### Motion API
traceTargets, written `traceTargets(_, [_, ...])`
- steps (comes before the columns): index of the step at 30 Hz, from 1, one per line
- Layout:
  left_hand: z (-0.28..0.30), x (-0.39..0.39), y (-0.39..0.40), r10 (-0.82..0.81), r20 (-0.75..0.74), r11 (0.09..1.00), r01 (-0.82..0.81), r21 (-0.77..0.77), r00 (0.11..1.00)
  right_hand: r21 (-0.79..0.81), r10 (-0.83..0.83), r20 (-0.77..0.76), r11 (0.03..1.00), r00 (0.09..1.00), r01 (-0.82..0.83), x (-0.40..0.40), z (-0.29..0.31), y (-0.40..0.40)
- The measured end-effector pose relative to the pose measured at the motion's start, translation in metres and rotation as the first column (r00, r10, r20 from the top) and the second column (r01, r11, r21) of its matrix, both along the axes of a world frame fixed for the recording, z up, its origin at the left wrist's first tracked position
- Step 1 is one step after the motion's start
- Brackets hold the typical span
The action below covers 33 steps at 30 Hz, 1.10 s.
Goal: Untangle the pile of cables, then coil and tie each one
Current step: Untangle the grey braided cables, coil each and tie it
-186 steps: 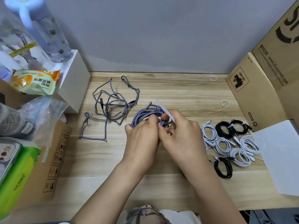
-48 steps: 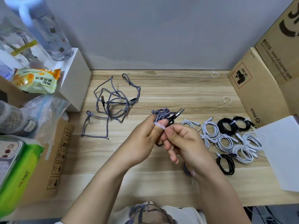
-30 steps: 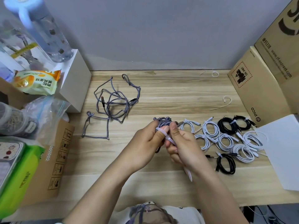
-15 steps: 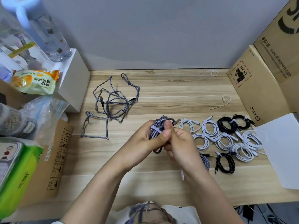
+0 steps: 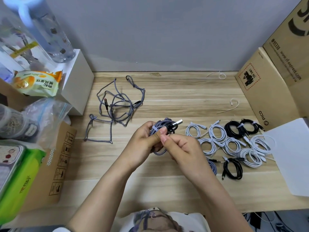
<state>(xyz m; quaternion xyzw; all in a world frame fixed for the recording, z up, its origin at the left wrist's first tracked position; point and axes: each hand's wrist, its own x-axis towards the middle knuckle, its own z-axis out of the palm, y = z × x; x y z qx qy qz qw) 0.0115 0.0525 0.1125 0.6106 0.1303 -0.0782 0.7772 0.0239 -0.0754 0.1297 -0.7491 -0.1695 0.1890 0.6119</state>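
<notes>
Cardboard boxes (image 5: 267, 91), snack packet (image 5: 38, 82), clear bottle (image 5: 48, 30).

Both hands, left (image 5: 147, 139) and right (image 5: 182, 148), meet with fingers curled.

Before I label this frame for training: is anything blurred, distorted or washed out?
Head view: wide-angle bending leans the water bottle and cardboard boxes outward; even, soft light with faint shadows; the hands and braided cable coil are sharp; the white paper is nearly washed out.

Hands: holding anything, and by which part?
Left hand grips the coiled braided cable around its bundled loops; right hand pinches the white tie end there.
</notes>
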Motion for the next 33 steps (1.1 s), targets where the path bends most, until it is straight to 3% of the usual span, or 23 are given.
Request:
traceTargets(9, [-0.009,0.007,-0.005,0.073,0.089,0.994,-0.080,0.077,0.993,-0.008,-0.014,0.078,1.000,0.997,0.015,0.002,0.001,-0.001])
traceTargets(12, [-0.006,0.010,-0.001,0.088,0.094,0.984,-0.101,0.146,0.992,0.139,-0.025,-0.021,0.990,0.999,0.028,0.004,0.002,-0.003])
traceTargets(18, [0.007,0.006,0.001,0.034,0.209,0.972,-0.081,0.221,0.977,0.253,0.046,0.087,0.965,0.995,-0.067,0.010,0.008,-0.013])
traceTargets(23, [0.018,0.004,0.003,-0.038,0.192,0.980,-0.002,0.201,0.981,0.571,0.148,-0.036,0.815,0.988,-0.102,0.007,0.013,-0.017])
traceTargets(28, [0.021,-0.004,0.008,-0.200,0.153,0.975,0.181,0.130,0.968,0.525,-0.025,-0.048,0.850,0.999,0.047,0.008,0.024,-0.017])
traceTargets(33, [0.030,-0.008,0.005,-0.133,0.144,0.989,0.122,0.083,0.981,0.517,-0.051,0.086,0.856,0.995,-0.001,0.009,0.025,-0.018])
